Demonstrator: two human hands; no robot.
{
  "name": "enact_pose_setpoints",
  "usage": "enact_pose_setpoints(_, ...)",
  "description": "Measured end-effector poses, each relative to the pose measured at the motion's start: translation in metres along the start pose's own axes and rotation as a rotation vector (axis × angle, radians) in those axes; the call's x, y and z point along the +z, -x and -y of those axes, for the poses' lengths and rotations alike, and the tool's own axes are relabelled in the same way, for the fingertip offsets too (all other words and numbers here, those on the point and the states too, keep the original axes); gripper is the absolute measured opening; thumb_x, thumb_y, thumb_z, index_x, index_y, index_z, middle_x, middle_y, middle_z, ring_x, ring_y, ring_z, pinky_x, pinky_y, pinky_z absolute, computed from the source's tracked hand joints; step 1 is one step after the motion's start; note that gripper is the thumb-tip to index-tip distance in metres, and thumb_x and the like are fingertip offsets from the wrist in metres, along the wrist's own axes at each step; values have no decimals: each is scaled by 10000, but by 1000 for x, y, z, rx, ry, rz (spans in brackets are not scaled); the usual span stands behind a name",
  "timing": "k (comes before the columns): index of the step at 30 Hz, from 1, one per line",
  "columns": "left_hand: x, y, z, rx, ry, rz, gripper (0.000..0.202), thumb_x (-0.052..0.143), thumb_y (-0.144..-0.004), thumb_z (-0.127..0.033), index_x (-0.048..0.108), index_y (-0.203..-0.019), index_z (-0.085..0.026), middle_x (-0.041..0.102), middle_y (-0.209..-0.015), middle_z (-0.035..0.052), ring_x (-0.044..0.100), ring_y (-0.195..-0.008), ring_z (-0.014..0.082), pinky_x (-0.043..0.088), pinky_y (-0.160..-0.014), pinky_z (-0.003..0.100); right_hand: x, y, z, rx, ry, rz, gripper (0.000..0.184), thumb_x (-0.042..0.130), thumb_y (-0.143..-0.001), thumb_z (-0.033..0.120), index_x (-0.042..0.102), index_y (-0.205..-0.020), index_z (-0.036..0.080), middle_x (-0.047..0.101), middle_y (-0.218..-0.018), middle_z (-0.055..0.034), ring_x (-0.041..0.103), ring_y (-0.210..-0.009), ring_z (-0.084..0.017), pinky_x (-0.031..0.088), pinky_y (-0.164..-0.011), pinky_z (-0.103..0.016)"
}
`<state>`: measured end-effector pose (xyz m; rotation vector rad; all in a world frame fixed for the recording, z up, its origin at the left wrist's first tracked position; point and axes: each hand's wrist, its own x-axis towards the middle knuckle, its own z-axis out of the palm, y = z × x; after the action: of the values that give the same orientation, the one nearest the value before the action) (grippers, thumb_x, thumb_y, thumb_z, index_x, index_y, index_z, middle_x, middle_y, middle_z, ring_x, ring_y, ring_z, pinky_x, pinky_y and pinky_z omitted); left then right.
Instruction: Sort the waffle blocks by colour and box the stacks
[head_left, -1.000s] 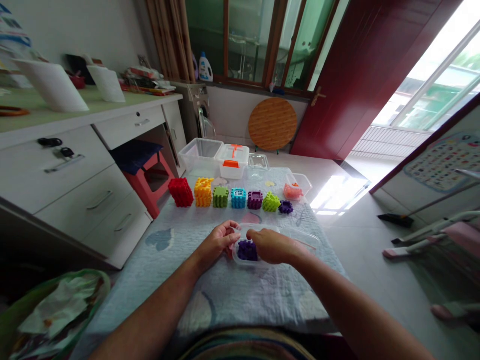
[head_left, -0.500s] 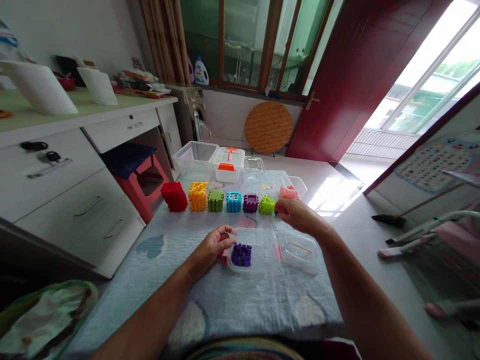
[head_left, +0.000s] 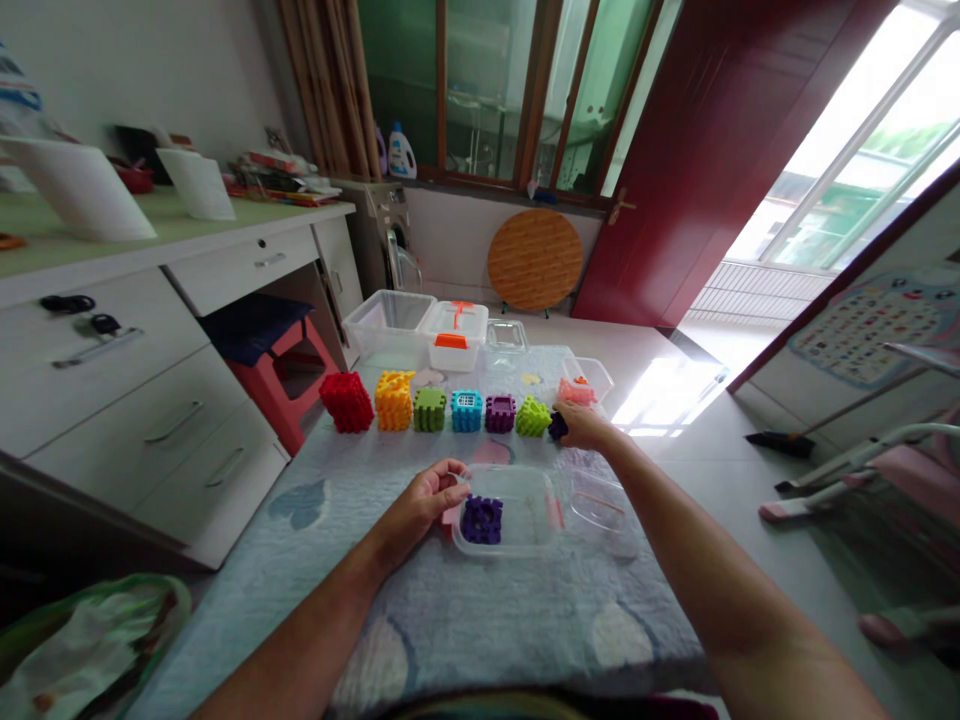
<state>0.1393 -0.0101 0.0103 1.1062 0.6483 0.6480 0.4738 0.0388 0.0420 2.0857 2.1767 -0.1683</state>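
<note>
My left hand grips the left rim of a clear plastic box with pink clips. Inside the box, toward its left end, lies a purple notched piece. Farther away, my right hand has its fingers closed on a dark purple block, partly hidden by them. This block is at the right end of a row of notched blocks: red, yellow, green, blue, purple and lime. A clear lid lies right of the box.
Behind the row stand a large clear bin, a white-lidded box with an orange latch, and a small clear tub holding pink pieces. A red stool is left of the cloth-covered table.
My right hand has shifted slightly, and more of the dark purple block shows beside its fingers. My left hand keeps its hold on the box. The view has tilted slightly.
</note>
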Motion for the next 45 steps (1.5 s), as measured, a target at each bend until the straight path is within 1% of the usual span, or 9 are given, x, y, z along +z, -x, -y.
enact_pose_setpoints(6, 2, 2, -3, -14, 8, 2, 384, 711, -776, -428, 526, -1017, -192, 572, -776, -22, 538, -569, 93, 445, -554, 214, -8, 12, 1, -22, -23, 17, 421, 729, -629, 239, 624, -1027, 152, 653, -1087, -107, 602, -959, -231, 439, -779, -274)
enact_pose_setpoints(10, 1, 1, -3, -16, -4, -2, 383, 706, -781, -431, 528, -1024, -195, 569, -756, -30, 532, -553, 89, 428, -532, 200, -33, 40, 9, -71, -60, 26, 347, 682, -659, 221, 628, -991, 136, 665, -1038, -102, 602, -928, -206, 444, -800, -277)
enact_pose_setpoints(15, 1, 0, -1, -24, -1, -31, 423, 734, -741, -443, 536, -1013, -186, 580, -754, -25, 534, -533, 91, 412, -510, 200, -84, 90, 51, -261, -214, -18, 433, 646, -678, 226, 605, -1100, 136, 651, -1051, -100, 592, -933, -197, 450, -839, -307)
enact_pose_setpoints(18, 4, 1, -3, -24, 11, -42, 439, 747, -718, -444, 537, -1002, -185, 570, -743, -28, 531, -532, 93, 402, -491, 197, -100, 112, 89, -434, -219, 35, 429, 657, -669, 234, 611, -1087, 151, 646, -1053, -92, 584, -949, -191, 445, -854, -296)
enact_pose_setpoints(21, 5, 2, -5, -13, 19, -47, 438, 753, -709, -438, 534, -993, -187, 570, -755, -26, 547, -555, 101, 410, -499, 199, -94, 118, 117, -495, -106, 113, 347, 672, -659, 263, 631, -986, 151, 659, -977, -92, 593, -893, -199, 454, -783, -295)
enact_pose_setpoints(25, 5, 2, -6, -9, 1, -30, 425, 736, -732, -437, 528, -1004, -185, 565, -737, -29, 526, -526, 94, 417, -492, 206, -76, 111, 133, -474, 74, 162, 336, 699, -653, 291, 657, -946, 133, 687, -948, -114, 626, -860, -221, 452, -719, -298)
enact_pose_setpoints(30, 4, 1, -4, -8, -4, -19, 427, 739, -732, -436, 526, -1005, -185, 576, -737, -23, 539, -535, 102, 439, -514, 221, -70, 106, 143, -467, 198, 167, 324, 725, -673, 289, 679, -940, 112, 714, -932, -138, 671, -819, -255, 448, -663, -315)
enact_pose_setpoints(34, 4, 1, -4, -4, -4, -29, 432, 742, -730, -438, 529, -1005, -183, 588, -746, -14, 568, -566, 116, 443, -532, 223, -69, 105, 147, -504, 265, 134, 303, 749, -689, 299, 688, -926, 120, 724, -941, -134, 684, -842, -270, 457, -706, -341)
enact_pose_setpoints(45, 6, 2, -7, -6, -9, -27, 430, 743, -725, -433, 529, -999, -181, 587, -743, -20, 545, -557, 104, 432, -538, 223, -65, 106, 146, -495, 298, 133, 300, 740, -714, 328, 694, -934, 130, 728, -953, -134, 683, -858, -268, 448, -741, -355)
